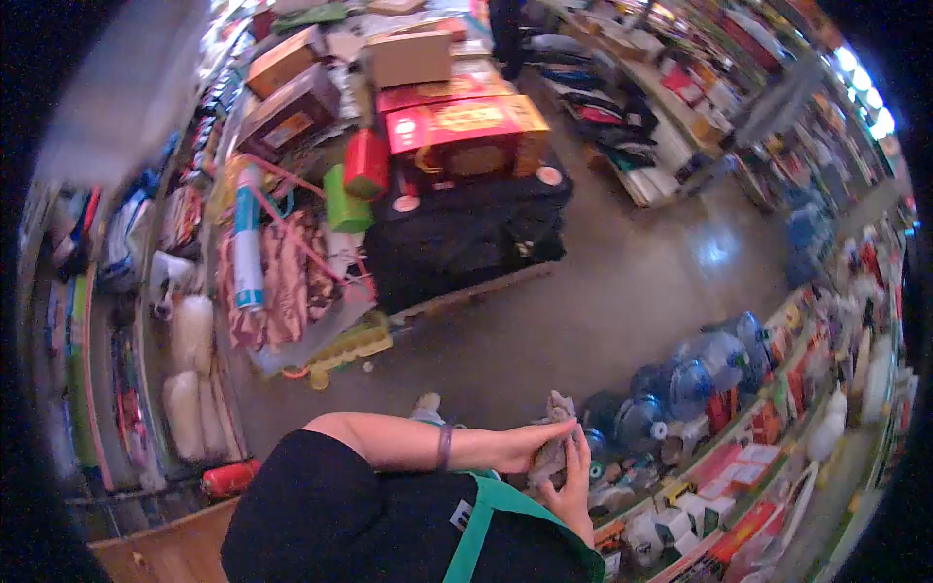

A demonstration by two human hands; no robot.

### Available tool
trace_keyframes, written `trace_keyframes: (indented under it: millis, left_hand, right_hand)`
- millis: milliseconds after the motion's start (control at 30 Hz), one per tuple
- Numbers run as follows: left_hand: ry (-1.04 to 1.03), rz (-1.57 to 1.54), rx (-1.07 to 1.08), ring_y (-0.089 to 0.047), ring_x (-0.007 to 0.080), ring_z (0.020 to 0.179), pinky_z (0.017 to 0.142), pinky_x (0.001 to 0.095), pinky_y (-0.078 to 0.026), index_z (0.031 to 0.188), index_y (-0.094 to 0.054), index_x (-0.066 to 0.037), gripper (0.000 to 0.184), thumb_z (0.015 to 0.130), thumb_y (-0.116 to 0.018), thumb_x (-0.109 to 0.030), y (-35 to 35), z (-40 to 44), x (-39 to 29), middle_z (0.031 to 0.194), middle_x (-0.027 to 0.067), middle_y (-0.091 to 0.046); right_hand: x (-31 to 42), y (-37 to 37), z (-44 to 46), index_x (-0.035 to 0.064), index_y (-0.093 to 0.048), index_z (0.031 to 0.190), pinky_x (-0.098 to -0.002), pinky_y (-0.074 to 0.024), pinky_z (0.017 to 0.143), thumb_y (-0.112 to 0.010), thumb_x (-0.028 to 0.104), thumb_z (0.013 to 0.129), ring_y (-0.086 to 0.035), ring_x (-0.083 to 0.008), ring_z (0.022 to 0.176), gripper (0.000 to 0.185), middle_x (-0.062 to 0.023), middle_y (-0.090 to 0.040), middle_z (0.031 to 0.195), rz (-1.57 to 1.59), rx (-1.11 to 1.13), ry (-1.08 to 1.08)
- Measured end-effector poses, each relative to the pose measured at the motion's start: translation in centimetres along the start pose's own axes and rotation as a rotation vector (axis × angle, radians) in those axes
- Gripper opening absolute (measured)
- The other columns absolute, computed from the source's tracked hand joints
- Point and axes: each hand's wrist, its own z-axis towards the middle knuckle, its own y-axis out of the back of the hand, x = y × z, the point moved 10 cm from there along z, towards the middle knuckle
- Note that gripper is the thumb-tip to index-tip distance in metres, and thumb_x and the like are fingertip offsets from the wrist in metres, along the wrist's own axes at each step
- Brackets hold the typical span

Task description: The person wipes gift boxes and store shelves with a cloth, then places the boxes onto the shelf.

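Observation:
A crumpled greyish cloth [552,461] is gripped between my two hands, low and right of the middle of the head view. My left hand [531,446] reaches across from the left, a band on its wrist, its fingers closed on the cloth. On the cloth's other side, my right hand [574,482] has its fingers bent round it, fingertips close to the left hand. One end of the cloth sticks up above the hands. Parts of the fingers are hidden or blurred.
Large clear blue water bottles [692,381] stand on the floor by the goods-filled right shelf [739,486]. Ahead, red and yellow boxes [471,131] sit on a black-covered stand [466,238]. Bagged pink fabric [287,267] hangs beside it. Shelves [160,321] line the left.

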Motion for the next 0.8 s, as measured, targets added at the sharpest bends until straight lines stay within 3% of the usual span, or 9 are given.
trace_keyframes:
  millis: [100, 133, 233, 400, 467, 500, 533, 633, 800]
  left_hand:
    - [0.003, 0.008, 0.016, -0.05, 0.019, 0.114, 0.096, 0.0437, -0.04, 0.129, -0.047, -0.019, 0.052, 0.091, -0.045, -0.054, 2.8, -4.3, -1.2, 0.125, -0.0002, -0.053]
    - [0.01, 0.023, 0.03, -0.05, 0.0198, 0.114, 0.097, 0.0445, -0.04, 0.129, -0.046, -0.018, 0.053, 0.091, -0.044, -0.055, 3.6, -5.8, -1.3, 0.126, 0.0002, -0.052]
    - [-0.015, 0.108, -0.056, -0.049, 0.0224, 0.115, 0.096, 0.0452, -0.04, 0.129, -0.046, -0.017, 0.056, 0.089, -0.044, -0.057, 6.2, -9.7, -1.9, 0.128, 0.0022, -0.05]
    - [-0.149, 0.219, -0.168, -0.053, 0.0216, 0.111, 0.081, 0.0374, -0.05, 0.13, -0.044, -0.007, 0.056, 0.091, -0.051, -0.047, 11.3, -14.5, -0.8, 0.124, 0.0077, -0.052]
    - [-0.225, 0.299, -0.274, -0.057, 0.02, 0.105, 0.078, 0.0345, -0.051, 0.13, -0.043, -0.005, 0.054, 0.091, -0.053, -0.041, 13.8, -16.9, 0.1, 0.121, 0.0079, -0.054]
    - [-0.302, 0.333, -0.414, -0.06, 0.0179, 0.098, 0.079, 0.0319, -0.05, 0.131, -0.042, -0.005, 0.051, 0.092, -0.053, -0.036, 15.4, -18.9, 0.3, 0.117, 0.0071, -0.057]
    - [-0.419, 0.434, -0.476, -0.059, 0.016, 0.102, 0.08, 0.0281, -0.048, 0.133, -0.042, -0.004, 0.053, 0.092, -0.054, -0.035, 16.3, -20.8, 0.7, 0.115, 0.0072, -0.057]
    - [-0.516, 0.871, -0.769, -0.055, 0.0235, 0.111, 0.093, 0.0333, -0.042, 0.128, -0.048, -0.002, 0.055, 0.09, -0.053, -0.041, 18.5, -25.8, 4.1, 0.121, 0.0132, -0.057]
    - [-0.473, 0.997, -0.686, -0.049, 0.031, 0.117, 0.1, 0.0386, -0.036, 0.124, -0.054, -0.005, 0.058, 0.09, -0.046, -0.051, 18.5, -27.6, 13.1, 0.124, 0.0172, -0.054]
  right_hand:
    - [-1.4, -4.5, 1.5, 0.0027, -0.039, 0.132, -0.0437, -0.0273, 0.107, -0.066, 0.018, 0.07, -0.032, -0.0367, 0.129, 0.069, -0.0189, -0.034, 0.139, 0.032, 0.08, -0.105]
    - [-1.2, -5.6, 1.9, 0.002, -0.044, 0.129, -0.0411, -0.0313, 0.105, -0.062, 0.01, 0.066, -0.039, -0.0344, 0.124, 0.066, -0.018, -0.04, 0.133, 0.118, 0.079, -0.113]
    - [-1.4, -8.8, 2.7, 0.0002, -0.048, 0.123, -0.0379, -0.0349, 0.102, -0.058, 0.003, 0.065, -0.044, -0.0307, 0.119, 0.059, -0.0166, -0.045, 0.127, 0.263, 0.18, -0.215]
    - [-0.8, -13.4, 3.3, -0.0008, -0.055, 0.114, -0.0328, -0.0385, 0.096, -0.051, -0.002, 0.067, -0.051, -0.0248, 0.11, 0.047, -0.0128, -0.055, 0.114, 0.401, 0.308, -0.231]
    - [-1.3, -15.4, 2.7, -0.0013, -0.055, 0.113, -0.031, -0.0388, 0.096, -0.05, -0.002, 0.067, -0.052, -0.0224, 0.11, 0.046, -0.0122, -0.055, 0.113, 0.469, 0.394, -0.339]
    - [-1.4, -16.6, 2.5, -0.0016, -0.055, 0.113, -0.03, -0.039, 0.095, -0.049, -0.002, 0.067, -0.052, -0.0212, 0.109, 0.046, -0.0118, -0.056, 0.113, 0.501, 0.446, -0.393]
    - [-1.8, -17.4, 2.5, -0.0018, -0.055, 0.113, -0.0275, -0.0396, 0.093, -0.048, -0.003, 0.067, -0.053, -0.0188, 0.107, 0.046, -0.0107, -0.057, 0.11, 0.502, 0.478, -0.399]
    - [-2.3, -19.2, 2.5, -0.0015, -0.056, 0.114, -0.0276, -0.0404, 0.092, -0.046, -0.004, 0.068, -0.055, -0.0181, 0.104, 0.048, -0.0094, -0.059, 0.11, 0.52, 0.554, -0.336]
    - [2.9, -23.0, 0.9, -0.0008, -0.056, 0.116, -0.0274, -0.0417, 0.091, -0.046, -0.004, 0.069, -0.055, -0.0171, 0.104, 0.048, -0.008, -0.058, 0.111, 0.61, 0.72, -0.416]
